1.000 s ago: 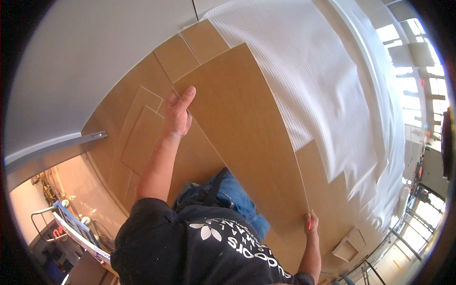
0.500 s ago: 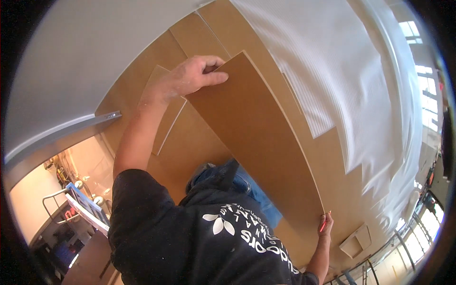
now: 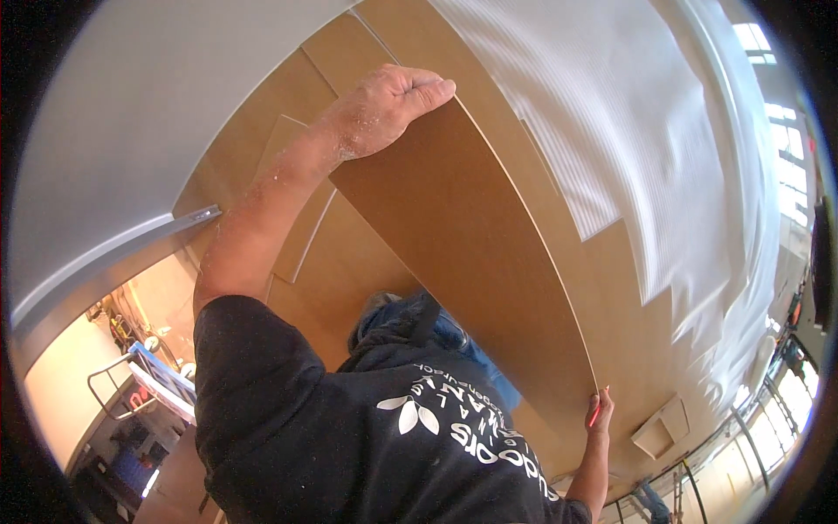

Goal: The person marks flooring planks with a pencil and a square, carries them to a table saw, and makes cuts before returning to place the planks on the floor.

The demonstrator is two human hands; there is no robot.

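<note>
The left hand [image 3: 393, 109], at twelve o'clock, grips the far end of a long brown board [image 3: 476, 236], thumb at its corner. The right hand [image 3: 604, 409], at four o'clock, is closed around a red pencil [image 3: 595, 414] and touches the near end of the same board; how firmly it holds that edge cannot be told. The board slants from twelve to four o'clock, its far end apparently raised. As far as shows, the work looks partway along: brown boards [image 3: 339, 54] already lie flat at eleven o'clock, while a white ribbed sheet [image 3: 559, 113] lies uncovered from one to three. The held board is not yet set down. Loose offcuts [image 3: 303, 225] lie at ten o'clock.
</note>
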